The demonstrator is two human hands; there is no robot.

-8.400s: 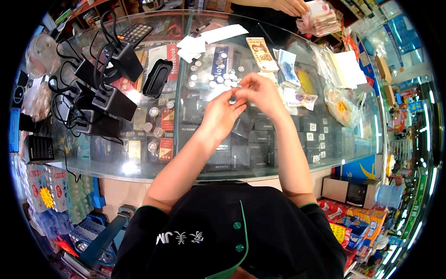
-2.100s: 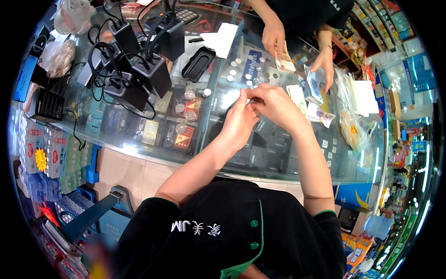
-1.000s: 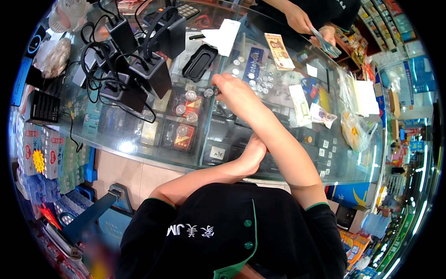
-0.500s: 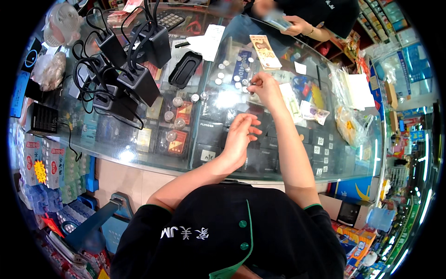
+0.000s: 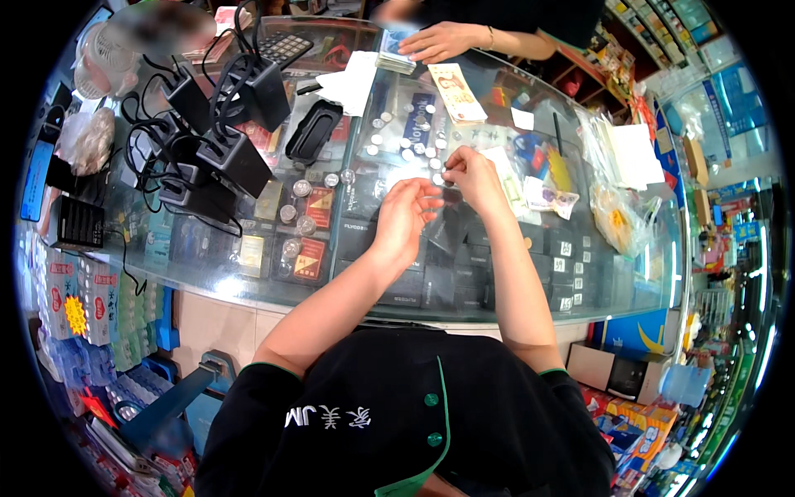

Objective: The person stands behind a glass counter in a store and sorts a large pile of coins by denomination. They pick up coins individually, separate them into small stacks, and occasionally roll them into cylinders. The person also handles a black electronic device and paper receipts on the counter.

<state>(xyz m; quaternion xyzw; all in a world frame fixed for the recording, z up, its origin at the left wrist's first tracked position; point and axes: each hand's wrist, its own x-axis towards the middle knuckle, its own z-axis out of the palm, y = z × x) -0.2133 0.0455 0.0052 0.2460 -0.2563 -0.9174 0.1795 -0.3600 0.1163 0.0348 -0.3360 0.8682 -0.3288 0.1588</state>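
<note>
My right hand (image 5: 476,184) is over the glass counter, its thumb and forefinger pinched on a small silvery coin (image 5: 447,174). To its left, my left hand (image 5: 406,214) is half cupped above the glass, palm turned inward and fingers apart, with nothing visible in it. Loose silver coins (image 5: 431,152) lie scattered just beyond my hands, around a blue notebook (image 5: 418,120) under the glass. Farther left, coins in small stacks (image 5: 288,214) stand on the glass. A pile of orange-toned banknotes (image 5: 458,95) lies beyond my right hand; a purplish banknote (image 5: 552,199) is to its right.
Across the counter, another person's hand (image 5: 447,40) rests on bluish banknotes (image 5: 396,60). Black power adapters with tangled cables (image 5: 236,161), an open black case (image 5: 315,132) and white paper (image 5: 349,83) occupy the left side. A plastic bag (image 5: 621,219) lies at the right.
The other person has brought the bluish banknotes leftward and down onto the counter. My right hand has moved slightly nearer to me; my left hand has risen a little and shifted left.
</note>
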